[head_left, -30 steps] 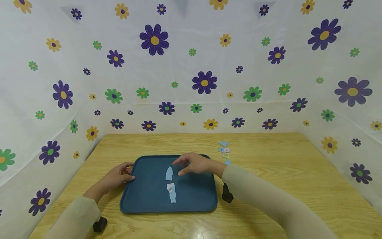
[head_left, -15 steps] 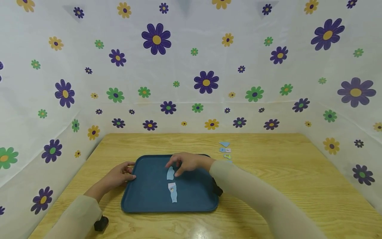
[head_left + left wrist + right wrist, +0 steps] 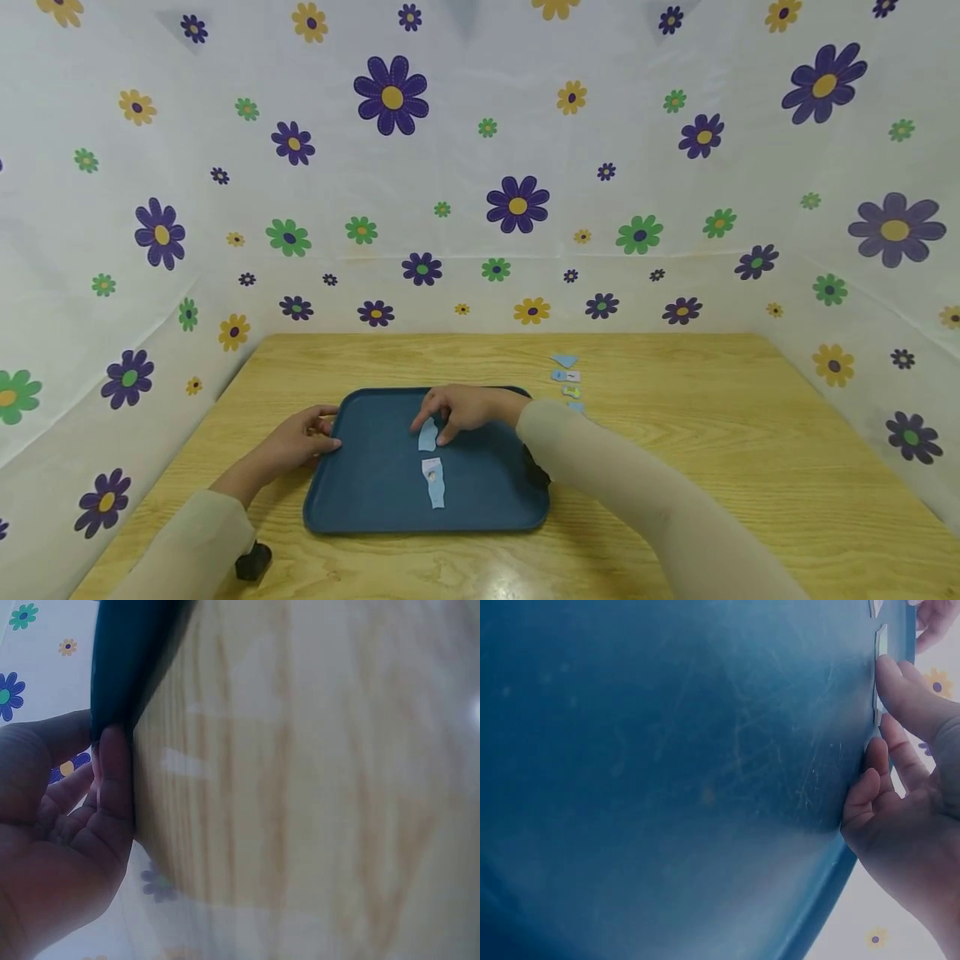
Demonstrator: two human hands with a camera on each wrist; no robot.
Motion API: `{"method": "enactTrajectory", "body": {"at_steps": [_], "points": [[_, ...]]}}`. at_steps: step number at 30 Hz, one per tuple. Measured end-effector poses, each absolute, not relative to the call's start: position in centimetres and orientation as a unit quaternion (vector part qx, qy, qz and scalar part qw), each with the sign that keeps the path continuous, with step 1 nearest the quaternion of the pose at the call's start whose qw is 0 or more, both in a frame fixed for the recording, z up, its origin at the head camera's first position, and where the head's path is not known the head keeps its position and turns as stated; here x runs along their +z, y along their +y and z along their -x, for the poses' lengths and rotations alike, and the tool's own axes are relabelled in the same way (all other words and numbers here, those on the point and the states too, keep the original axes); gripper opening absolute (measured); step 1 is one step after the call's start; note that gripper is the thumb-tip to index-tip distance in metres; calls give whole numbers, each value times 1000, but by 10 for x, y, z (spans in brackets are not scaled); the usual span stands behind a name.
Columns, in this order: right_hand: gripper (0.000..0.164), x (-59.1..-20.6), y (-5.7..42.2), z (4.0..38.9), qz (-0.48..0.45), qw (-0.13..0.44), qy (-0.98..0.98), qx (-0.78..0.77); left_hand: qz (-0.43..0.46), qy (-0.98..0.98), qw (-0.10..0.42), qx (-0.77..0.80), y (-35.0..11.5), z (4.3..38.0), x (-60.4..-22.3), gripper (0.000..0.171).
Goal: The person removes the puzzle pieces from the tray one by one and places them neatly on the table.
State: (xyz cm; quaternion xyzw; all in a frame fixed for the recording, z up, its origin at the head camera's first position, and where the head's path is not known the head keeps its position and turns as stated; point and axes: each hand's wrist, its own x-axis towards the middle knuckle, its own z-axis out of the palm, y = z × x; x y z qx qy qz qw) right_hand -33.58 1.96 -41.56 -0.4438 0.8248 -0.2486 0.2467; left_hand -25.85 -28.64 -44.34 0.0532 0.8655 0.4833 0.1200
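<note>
A dark blue tray (image 3: 360, 500) lies on the wooden table. My left hand (image 3: 300, 442) grips its left rim, thumb on top and fingers beneath; the left wrist view shows this hand (image 3: 75, 832) at the tray edge (image 3: 135, 660). Over the tray's middle, my right hand (image 3: 463, 408) has thumb and index finger on opposite sides of a light blue puzzle piece (image 3: 427, 435), pinching its edges. From the right wrist, the thumb touches that piece, seen edge-on, and the other fingers of the hand (image 3: 915, 765) curl close over the tray. Just nearer the body lies a pale puzzle section (image 3: 435, 485) with a small picture.
Several small puzzle pieces (image 3: 566, 376) form a column on the table (image 3: 675, 433) beyond the tray's back right corner, the nearest partly covered by the right sleeve (image 3: 600, 467). A flower-print sheet (image 3: 465, 150) encloses the back and sides.
My right hand has moved left and slightly down, from beside the upper puzzle piece to having thumb and index finger around it. The left hand keeps its grip on the tray.
</note>
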Motion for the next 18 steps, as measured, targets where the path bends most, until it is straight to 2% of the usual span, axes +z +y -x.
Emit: {"method": "enactTrajectory", "body": {"at_steps": [18], "points": [[30, -415, 16, 332, 428, 231, 843, -229, -52, 869, 119, 477, -288, 260, -445, 58]]}}
